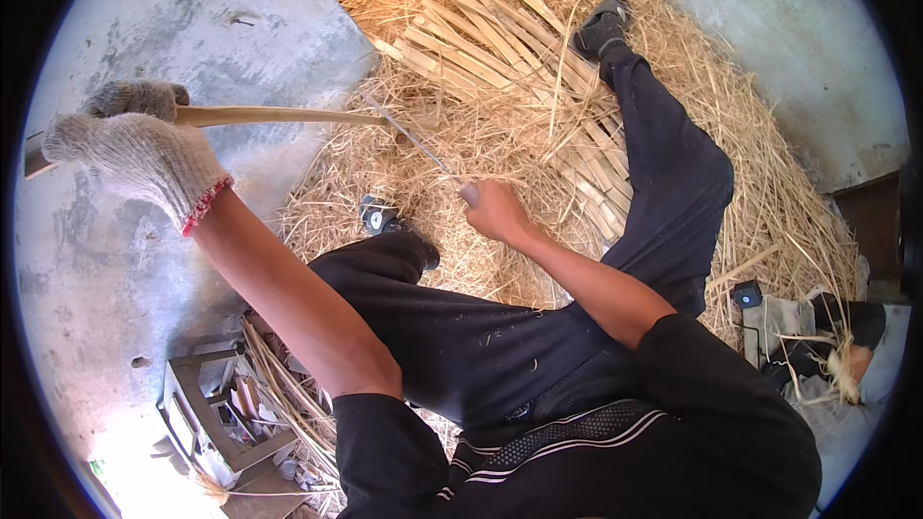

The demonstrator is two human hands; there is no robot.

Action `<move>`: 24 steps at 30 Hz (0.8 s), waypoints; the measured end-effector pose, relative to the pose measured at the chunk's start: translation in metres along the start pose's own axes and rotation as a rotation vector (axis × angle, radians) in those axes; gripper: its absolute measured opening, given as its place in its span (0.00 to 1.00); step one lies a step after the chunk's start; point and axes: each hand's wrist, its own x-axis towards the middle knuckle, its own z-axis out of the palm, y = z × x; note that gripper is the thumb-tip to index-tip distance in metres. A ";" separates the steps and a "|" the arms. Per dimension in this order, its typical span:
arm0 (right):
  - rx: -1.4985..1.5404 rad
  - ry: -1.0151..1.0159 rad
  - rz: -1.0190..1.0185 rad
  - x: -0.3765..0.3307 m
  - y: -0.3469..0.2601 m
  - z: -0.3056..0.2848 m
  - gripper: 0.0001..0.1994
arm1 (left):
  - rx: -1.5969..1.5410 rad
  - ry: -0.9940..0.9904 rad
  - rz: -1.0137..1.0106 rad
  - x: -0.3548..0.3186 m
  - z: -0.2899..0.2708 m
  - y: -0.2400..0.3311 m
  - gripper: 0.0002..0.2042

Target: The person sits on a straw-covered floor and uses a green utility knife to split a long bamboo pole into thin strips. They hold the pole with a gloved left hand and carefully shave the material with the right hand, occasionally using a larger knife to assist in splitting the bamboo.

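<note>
Gloved left hand (135,149) is clenched round a pale bamboo stick (279,116). Bare right hand (497,211) grips a thin blade (413,139) over straw shavings (481,125), beside stacked bamboo strips (500,48).

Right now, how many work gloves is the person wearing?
1: a grey knit glove on the left hand, gripping a bamboo strip. The right hand is bare, holding a knife.

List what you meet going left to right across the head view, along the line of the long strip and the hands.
Gloved left hand → pale bamboo strip held in it → knife blade → bare right hand on the knife handle → stack of split bamboo slats → outstretched leg in black trousers → loose straw-like shavings.
</note>
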 end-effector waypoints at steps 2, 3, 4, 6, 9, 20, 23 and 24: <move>-0.036 0.047 0.028 0.004 0.023 0.012 0.11 | 0.068 0.146 -0.020 -0.007 0.007 0.006 0.28; -0.040 0.097 0.099 0.014 0.042 0.020 0.11 | 0.092 0.214 -0.031 -0.010 0.014 0.009 0.28; -0.045 0.141 0.163 0.016 0.039 0.016 0.11 | 0.037 0.146 -0.039 -0.007 0.012 0.007 0.27; -0.178 0.004 0.025 0.023 0.029 0.008 0.09 | -0.076 0.008 -0.053 0.002 0.005 0.003 0.26; -0.012 -0.033 0.110 0.005 -0.001 -0.010 0.04 | -0.044 -0.008 -0.039 -0.001 0.006 0.004 0.26; 0.414 -0.185 0.324 0.020 0.048 0.004 0.05 | -0.199 -0.117 -0.071 0.003 0.007 0.003 0.24; -0.034 0.032 -0.028 0.005 0.020 -0.004 0.05 | -0.179 -0.123 -0.065 -0.001 0.006 0.006 0.24; -0.028 0.032 -0.051 0.005 0.016 -0.007 0.05 | -0.168 -0.119 -0.054 -0.003 0.005 0.007 0.24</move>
